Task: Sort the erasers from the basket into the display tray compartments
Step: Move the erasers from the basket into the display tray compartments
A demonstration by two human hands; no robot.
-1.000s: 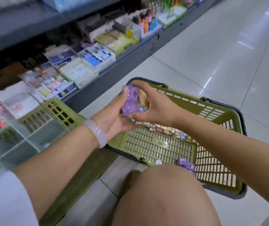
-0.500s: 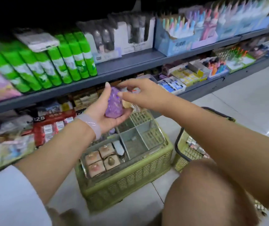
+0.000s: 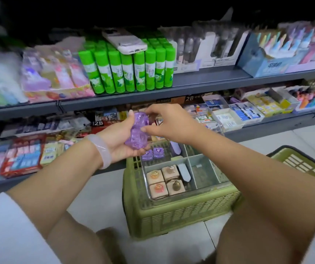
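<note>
1. The green crate on the floor carries the clear display tray, well below both hands; the basket sits to the right.
2. The left hand cups a stack of purple erasers; the right hand pinches the stack's top and side.
3. Two purple erasers already lie in a back compartment.
4. Risk: the slick wrapped stack could spill when one is pulled off, landing in the wrong compartment.

1. erasers: glossy, clear purple wrap.
2. tray: clear, smooth plastic.
3. crate: matt olive plastic lattice.
4. basket: same matt olive plastic.
5. bangle: smooth, milky, polished.
6. floor: glossy pale tiles.
</note>
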